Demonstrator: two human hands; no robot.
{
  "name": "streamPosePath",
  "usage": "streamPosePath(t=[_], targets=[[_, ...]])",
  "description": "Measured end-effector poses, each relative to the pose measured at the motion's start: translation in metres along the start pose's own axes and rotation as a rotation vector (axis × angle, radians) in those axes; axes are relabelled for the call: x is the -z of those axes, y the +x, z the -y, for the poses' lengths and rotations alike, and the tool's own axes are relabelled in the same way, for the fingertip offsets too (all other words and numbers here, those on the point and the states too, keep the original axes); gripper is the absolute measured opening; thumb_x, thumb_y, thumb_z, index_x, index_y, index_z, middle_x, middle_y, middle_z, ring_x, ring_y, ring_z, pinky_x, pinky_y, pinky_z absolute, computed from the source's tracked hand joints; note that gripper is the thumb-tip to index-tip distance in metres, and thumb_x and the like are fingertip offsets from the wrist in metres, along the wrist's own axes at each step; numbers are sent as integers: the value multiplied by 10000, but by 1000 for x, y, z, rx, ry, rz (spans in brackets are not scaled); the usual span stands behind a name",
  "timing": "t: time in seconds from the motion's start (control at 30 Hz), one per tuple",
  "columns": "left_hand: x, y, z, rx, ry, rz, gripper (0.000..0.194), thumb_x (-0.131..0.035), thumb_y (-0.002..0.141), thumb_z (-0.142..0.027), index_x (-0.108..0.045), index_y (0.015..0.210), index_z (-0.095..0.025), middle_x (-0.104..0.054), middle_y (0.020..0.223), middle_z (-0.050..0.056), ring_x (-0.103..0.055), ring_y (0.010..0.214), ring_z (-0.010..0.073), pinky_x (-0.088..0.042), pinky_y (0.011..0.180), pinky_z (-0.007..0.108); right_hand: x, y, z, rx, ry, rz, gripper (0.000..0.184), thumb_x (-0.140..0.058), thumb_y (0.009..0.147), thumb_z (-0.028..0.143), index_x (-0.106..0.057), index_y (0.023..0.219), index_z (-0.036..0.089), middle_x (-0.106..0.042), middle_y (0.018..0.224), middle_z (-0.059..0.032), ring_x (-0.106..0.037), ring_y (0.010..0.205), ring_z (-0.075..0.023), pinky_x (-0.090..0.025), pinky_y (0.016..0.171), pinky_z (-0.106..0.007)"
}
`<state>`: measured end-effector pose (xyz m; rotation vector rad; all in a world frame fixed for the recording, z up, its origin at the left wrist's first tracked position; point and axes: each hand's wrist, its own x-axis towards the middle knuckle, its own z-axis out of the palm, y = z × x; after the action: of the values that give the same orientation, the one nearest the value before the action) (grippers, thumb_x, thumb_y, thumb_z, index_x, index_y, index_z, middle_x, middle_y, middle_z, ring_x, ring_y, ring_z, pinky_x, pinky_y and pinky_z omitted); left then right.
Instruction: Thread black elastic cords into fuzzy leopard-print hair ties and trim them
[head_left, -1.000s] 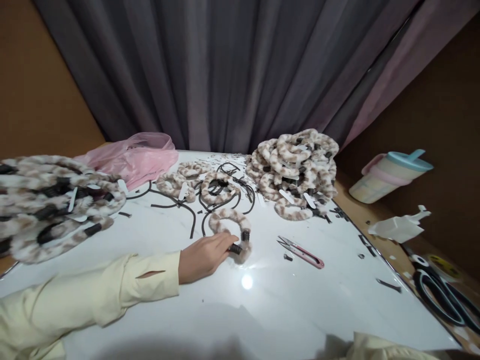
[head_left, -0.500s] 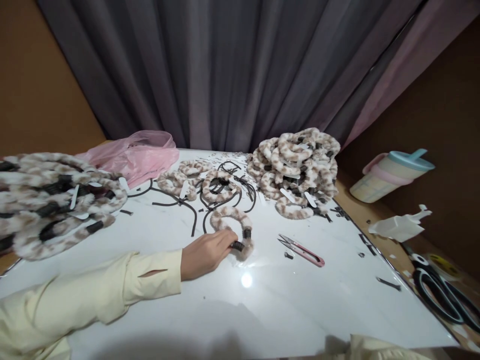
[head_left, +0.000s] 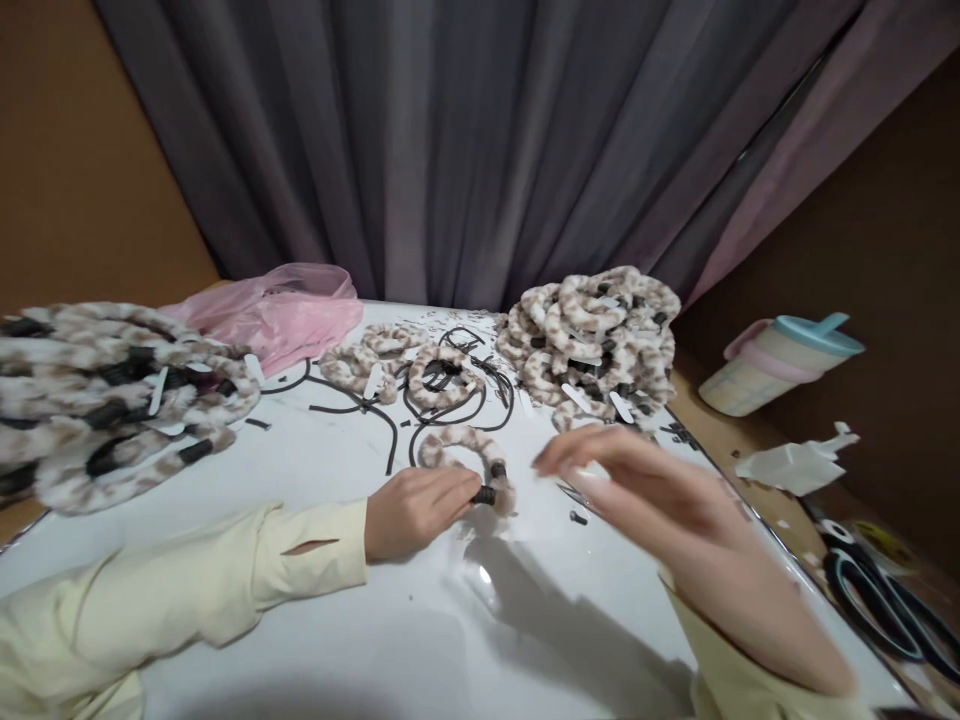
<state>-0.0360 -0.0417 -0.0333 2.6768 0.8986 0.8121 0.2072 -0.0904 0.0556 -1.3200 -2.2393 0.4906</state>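
Desk (head_left: 337,640): white, glossy top; grey curtain (head_left: 420,150) hanging behind it, pink curtain panel (head_left: 757,180) at the right.
Furry ring (head_left: 459,440): on the desk near centre; white and brown fur, two black bands at its near right side.
Left hand (head_left: 420,508): fingers closed on the near side of the furry ring, tips at the nearer black band; cream sleeve (head_left: 225,565) with a slit close to the cuff.
Right hand (head_left: 667,500): over the desk, right of the furry ring and apart from it; blurred, fingers bent, thumb near forefinger. Whether they grip the snips cannot be determined.
Snips (head_left: 574,494): blade tips visible below the right hand; remainder hidden.
Black scrap (head_left: 578,517): on the desk, just beside the blades.
Black cords (head_left: 391,440): loose, curved, lying beyond the left hand.
Middle rings (head_left: 442,378): same fur, lying among the cords.
Right pile (head_left: 592,330): furry rings heaped, white tags showing.
Left pile (head_left: 97,400): furry rings heaped, black bands and white tags showing.
Pink bag (head_left: 300,310): thin plastic, behind the left pile.
Right edge: cup (head_left: 765,370) with blue lid, white bottle (head_left: 795,462), black-handled scissors (head_left: 870,605).
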Motion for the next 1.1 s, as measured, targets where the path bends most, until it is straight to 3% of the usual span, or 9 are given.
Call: streamPosePath(t=[0.17,0.27,0.37,0.53,0.67,0.83,0.9,1.1], targets=[[-2,-5,0,-125,90,-48,296,-411,902,-200,-631,1090,-141,-687,1011,163,-658,906,234,-525,737,306,-38,39,-15,61,102,258,229,-513,882,345,-615,1020,194,-633,1041,-78,-562,957,-196,-428,846,-323],[-7,-9,1,-89,2,-132,297,-404,911,-196,-627,1102,-156,-682,1025,163,-651,916,234,-504,778,333,-50,43,-18,76,48,337,170,-495,897,292,-608,984,198,-618,1031,-68,-506,1004,-207,-381,872,-363],[-11,-12,6,-43,-165,-112,292,-424,904,-228,-622,1107,-159,-682,1020,166,-653,910,228,-502,798,339,-54,40,-14,47,44,357,113,-499,895,233,-598,863,189,-624,926,-55,-488,995,-209,-359,838,-358],[-10,-13,8,25,-225,-100,284,-453,885,-203,-623,1106,-149,-683,1021,165,-639,978,241,-508,841,354,-61,38,-11,24,96,232,99,-533,849,117,-578,790,183,-637,859,-44,-478,1027,-223,-277,842,-377],[-5,-9,3,-94,-71,-93,294,-443,867,-121,-620,1102,-131,-686,1018,159,-653,956,228,-546,773,294,-69,35,-13,131,62,100,193,-456,811,19,-558,752,172,-637,782,-25,-492,982,-207,-222,835,-387],[-4,-4,0,-273,142,-296,285,-432,872,-80,-546,1133,-95,-714,911,123,-683,832,178,-549,620,220,-79,31,-16,297,-74,-129,242,-378,716,-21,-535,742,162,-572,665,-7,-511,865,-185,-199,851,-411],[-5,-4,-1,-284,127,-336,249,-437,877,-90,-535,1106,-78,-714,869,121,-685,790,171,-538,591,214,-82,30,-17,350,-135,-177,275,-371,674,-37,-538,774,156,-552,651,-3,-508,857,-184,-202,844,-408],[-4,0,-3,-145,-122,-291,166,-472,870,-137,-601,973,-115,-708,750,76,-664,633,142,-508,554,197,-84,29,-17,423,-315,-222,296,-346,702,-73,-521,817,137,-556,683,-22,-504,873,-184,-213,858,-406]])
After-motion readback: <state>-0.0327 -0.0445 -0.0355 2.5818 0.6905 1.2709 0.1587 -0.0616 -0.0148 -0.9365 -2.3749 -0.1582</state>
